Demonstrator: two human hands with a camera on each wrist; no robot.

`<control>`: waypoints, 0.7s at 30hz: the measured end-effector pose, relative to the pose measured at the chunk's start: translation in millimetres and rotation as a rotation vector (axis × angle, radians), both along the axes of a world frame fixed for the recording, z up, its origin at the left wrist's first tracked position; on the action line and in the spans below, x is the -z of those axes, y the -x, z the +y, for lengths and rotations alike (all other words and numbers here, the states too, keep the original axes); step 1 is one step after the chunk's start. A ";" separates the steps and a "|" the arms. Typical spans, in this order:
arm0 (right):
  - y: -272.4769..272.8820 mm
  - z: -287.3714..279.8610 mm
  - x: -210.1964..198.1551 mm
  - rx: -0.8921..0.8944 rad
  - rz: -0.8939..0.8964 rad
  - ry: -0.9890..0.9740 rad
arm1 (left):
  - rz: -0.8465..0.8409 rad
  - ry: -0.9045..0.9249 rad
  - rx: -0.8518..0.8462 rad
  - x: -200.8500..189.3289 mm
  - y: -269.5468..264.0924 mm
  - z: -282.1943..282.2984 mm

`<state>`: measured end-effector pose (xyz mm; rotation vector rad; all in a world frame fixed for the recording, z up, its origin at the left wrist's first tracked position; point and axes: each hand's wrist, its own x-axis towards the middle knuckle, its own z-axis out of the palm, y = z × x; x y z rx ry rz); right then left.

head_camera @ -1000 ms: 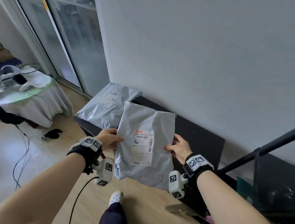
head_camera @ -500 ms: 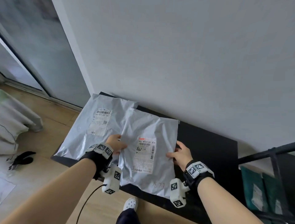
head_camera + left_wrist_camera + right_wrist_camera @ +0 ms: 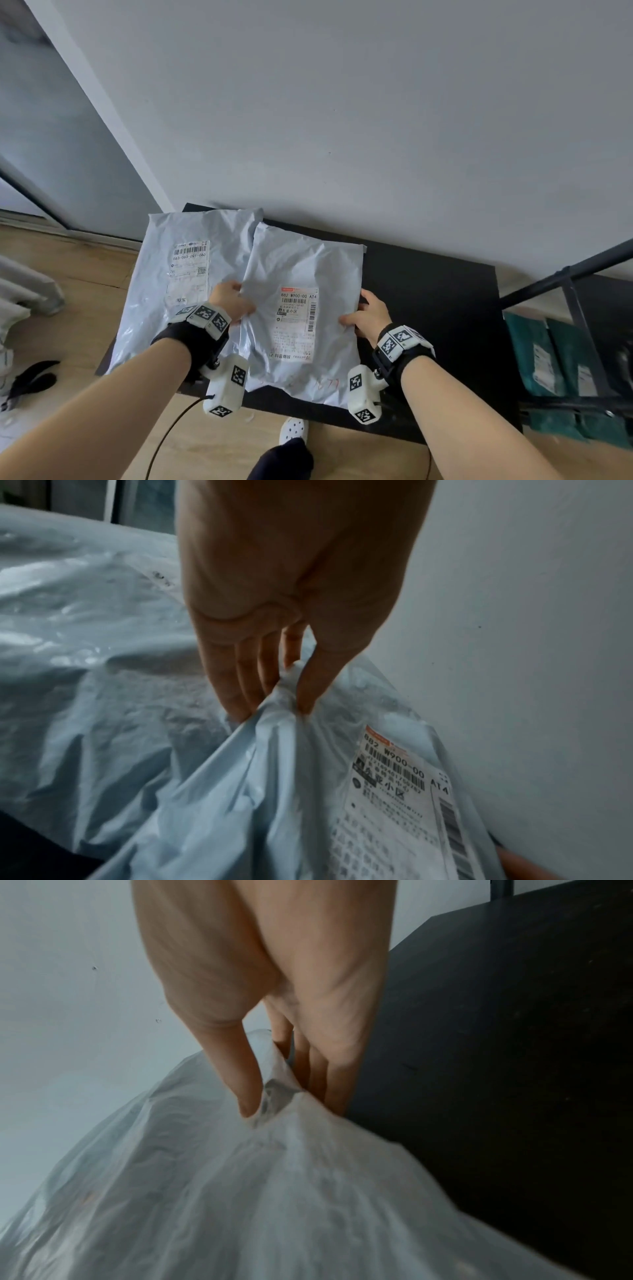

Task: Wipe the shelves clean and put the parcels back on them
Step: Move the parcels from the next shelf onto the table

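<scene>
A grey plastic parcel (image 3: 301, 308) with a white shipping label is held over the black shelf top (image 3: 428, 291). My left hand (image 3: 236, 301) pinches its left edge, thumb on top and fingers beneath, as the left wrist view shows on the parcel (image 3: 308, 791) under my left hand (image 3: 274, 696). My right hand (image 3: 368, 313) pinches the right edge; the right wrist view shows that hand (image 3: 284, 1088) bunching the parcel (image 3: 240, 1191). A second grey parcel (image 3: 185, 274) lies flat on the shelf's left end, partly under the held one.
A white wall (image 3: 342, 120) rises directly behind the shelf. At the right stands a black metal rack frame (image 3: 575, 301) with green parcels (image 3: 548, 363) on a lower level. Wooden floor (image 3: 68, 301) and a glass door (image 3: 51, 154) lie to the left. My shoe (image 3: 293, 430) is below.
Both hands carried the labelled parcel forward and down over the shelf, beside and overlapping the first parcel. The view swung from the room toward the wall.
</scene>
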<state>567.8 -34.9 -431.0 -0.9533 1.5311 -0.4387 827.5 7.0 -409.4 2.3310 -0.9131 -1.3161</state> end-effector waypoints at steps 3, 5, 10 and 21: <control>13.0 9.1 -9.0 0.017 -0.014 -0.005 | -0.105 0.025 0.088 -6.1 3.5 4.6; 21.6 15.3 -14.5 0.019 -0.005 -0.001 | -0.192 0.051 0.123 -10.5 7.8 7.3; 65.8 43.5 -30.6 -0.009 0.081 0.087 | -0.318 0.142 0.310 -37.4 59.0 12.5; 242.1 163.9 -69.7 -0.006 0.290 0.275 | -0.349 0.328 0.903 -74.0 291.9 76.4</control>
